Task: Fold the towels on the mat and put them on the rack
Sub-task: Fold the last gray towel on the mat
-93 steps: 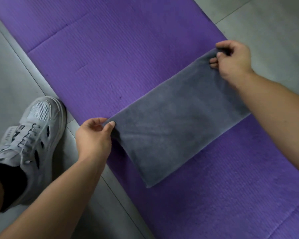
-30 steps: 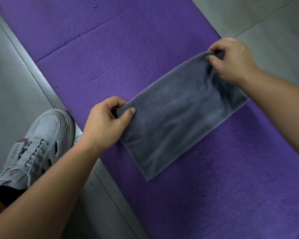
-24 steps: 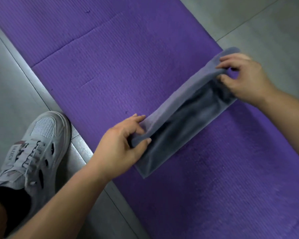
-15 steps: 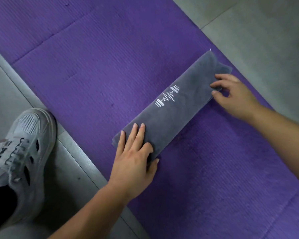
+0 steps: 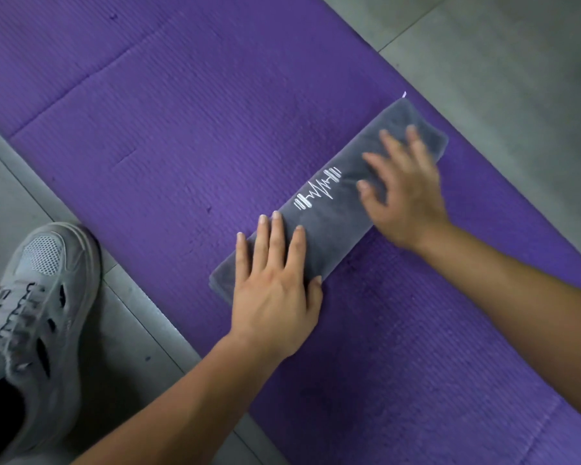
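Here left hand and right hand press straight, spread fingers onto plush folded towel.

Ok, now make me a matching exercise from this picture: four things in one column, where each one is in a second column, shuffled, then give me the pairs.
Things
1 left hand
2 right hand
3 shoe
4 white logo

Places
A on the grey floor beside the purple mat
B flat on the grey towel, at the end nearer the shoe
C on the towel, between the two hands
D on the towel's far end, blurred

Pairs: 1-B, 2-D, 3-A, 4-C
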Demonstrator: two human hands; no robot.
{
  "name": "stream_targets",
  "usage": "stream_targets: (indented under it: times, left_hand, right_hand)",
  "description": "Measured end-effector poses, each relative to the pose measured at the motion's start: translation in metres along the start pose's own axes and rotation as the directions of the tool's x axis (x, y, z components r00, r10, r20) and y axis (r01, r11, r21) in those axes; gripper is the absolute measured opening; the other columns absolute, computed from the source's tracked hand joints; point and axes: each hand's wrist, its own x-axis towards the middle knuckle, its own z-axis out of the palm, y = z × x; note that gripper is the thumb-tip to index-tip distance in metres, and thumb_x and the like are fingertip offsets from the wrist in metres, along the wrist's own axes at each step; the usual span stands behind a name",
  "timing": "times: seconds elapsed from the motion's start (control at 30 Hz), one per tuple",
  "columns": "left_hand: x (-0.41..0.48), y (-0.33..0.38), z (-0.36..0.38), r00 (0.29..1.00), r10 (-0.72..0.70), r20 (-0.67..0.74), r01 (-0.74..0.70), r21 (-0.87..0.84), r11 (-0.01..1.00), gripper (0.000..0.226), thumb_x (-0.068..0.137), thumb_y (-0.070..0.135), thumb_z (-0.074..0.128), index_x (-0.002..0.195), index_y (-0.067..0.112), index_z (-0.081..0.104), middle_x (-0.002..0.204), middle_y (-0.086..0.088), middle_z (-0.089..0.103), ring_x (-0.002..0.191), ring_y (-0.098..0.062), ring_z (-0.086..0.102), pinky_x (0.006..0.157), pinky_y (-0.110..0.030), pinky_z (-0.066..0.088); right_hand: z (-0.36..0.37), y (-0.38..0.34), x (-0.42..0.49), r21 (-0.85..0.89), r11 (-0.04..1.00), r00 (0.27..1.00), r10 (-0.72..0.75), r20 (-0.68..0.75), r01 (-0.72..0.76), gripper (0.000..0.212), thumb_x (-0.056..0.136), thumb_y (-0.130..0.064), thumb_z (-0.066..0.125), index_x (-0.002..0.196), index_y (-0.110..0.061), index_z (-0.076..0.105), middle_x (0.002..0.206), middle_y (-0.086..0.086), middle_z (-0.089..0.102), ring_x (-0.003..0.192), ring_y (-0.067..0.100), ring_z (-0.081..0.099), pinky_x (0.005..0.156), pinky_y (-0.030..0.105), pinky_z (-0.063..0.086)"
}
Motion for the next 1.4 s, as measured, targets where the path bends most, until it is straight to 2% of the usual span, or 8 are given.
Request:
stream_targets:
  times: [0.13,0.3,0.73,0.87,1.0,1.13,1.23,1.4]
  left_hand:
    - [0.001,-0.017,0.014,0.998,0.036,0.052,-0.042,0.120,0.992,0.073,0.101,0.058,0.028,0.161,0.017,0.020,0.168,-0.015,0.011,0.156,-0.033,0.005,0.124,-0.059,0.007]
    - [-0.005,-0.027,0.016,0.997,0.067,0.029,-0.071,0.156,0.985,0.073,0.100,0.062,0.033,0.160,0.023,0.025,0.168,-0.012,0.016,0.156,-0.034,0.010,0.122,-0.063,0.007]
    - [-0.001,-0.027,0.005,0.993,0.006,0.122,-0.014,0.062,0.998,0.075,0.097,0.067,0.028,0.161,0.029,0.021,0.169,-0.007,0.013,0.156,-0.032,0.010,0.123,-0.059,0.016]
    - [0.028,-0.022,-0.017,0.996,-0.048,0.073,0.057,-0.124,0.991,0.054,0.095,0.052,0.045,0.140,0.022,0.048,0.153,-0.010,0.042,0.138,-0.033,0.040,0.111,-0.049,0.035]
    - [0.088,-0.011,-0.032,0.987,-0.136,0.084,0.158,-0.367,0.917,0.038,0.094,0.029,0.059,0.129,0.017,0.052,0.125,-0.005,0.056,0.116,-0.029,0.049,0.098,-0.042,0.043]
    - [0.140,-0.007,-0.037,0.969,-0.149,0.196,0.211,-0.349,0.913,0.032,0.090,0.034,0.064,0.120,0.024,0.061,0.116,-0.003,0.064,0.105,-0.024,0.062,0.084,-0.035,0.050]
    - [0.159,0.002,-0.049,0.919,-0.180,0.351,0.314,-0.373,0.873,0.011,0.085,0.031,0.073,0.092,0.023,0.070,0.086,0.004,0.070,0.075,-0.011,0.066,0.064,-0.025,0.053]
    - [0.164,0.017,-0.058,0.857,-0.182,0.483,0.393,-0.384,0.835,0.017,0.080,0.033,0.075,0.086,0.018,0.075,0.085,-0.001,0.074,0.076,-0.017,0.072,0.072,-0.034,0.063]
  right_hand:
    - [0.028,-0.029,0.004,-0.036,0.979,0.963,-0.188,0.193,0.198,0.068,0.097,-0.056,0.032,0.155,-0.020,0.037,0.167,0.009,0.018,0.155,0.037,0.005,0.125,0.055,0.006]
    - [0.031,0.002,0.031,-0.178,0.983,0.959,0.007,0.284,0.046,0.075,0.097,-0.069,0.014,0.161,-0.030,0.008,0.170,-0.001,-0.007,0.155,0.027,-0.014,0.124,0.051,-0.008]
    - [0.023,0.034,0.058,-0.085,0.938,0.920,0.345,0.185,-0.335,0.084,0.098,-0.066,0.029,0.161,-0.018,0.000,0.169,0.010,-0.007,0.156,0.029,-0.007,0.127,0.045,0.001]
    - [0.014,0.022,0.042,-0.113,0.942,0.943,0.325,0.073,-0.315,0.072,0.099,-0.054,0.038,0.156,-0.012,0.026,0.167,0.013,0.012,0.154,0.033,0.008,0.125,0.049,0.006]
    - [0.009,-0.014,-0.028,0.130,0.951,0.955,0.291,-0.060,-0.282,0.048,0.091,-0.039,0.061,0.130,-0.013,0.055,0.129,0.010,0.049,0.116,0.033,0.047,0.098,0.049,0.040]
    - [0.005,-0.025,-0.073,0.465,0.722,0.855,0.479,0.200,-0.513,0.038,0.093,-0.035,0.064,0.128,-0.024,0.053,0.106,-0.008,0.055,0.094,0.012,0.057,0.082,0.032,0.052]
    - [0.009,-0.024,-0.074,0.568,0.499,0.742,0.567,0.358,-0.655,0.032,0.092,-0.042,0.064,0.121,-0.037,0.050,0.084,-0.009,0.068,0.079,0.007,0.067,0.076,0.041,0.059]
    - [0.009,-0.024,-0.073,0.615,0.411,0.713,0.581,0.392,-0.673,0.053,0.092,-0.043,0.066,0.138,-0.031,0.043,0.082,-0.011,0.072,0.078,0.008,0.072,0.076,0.044,0.062]
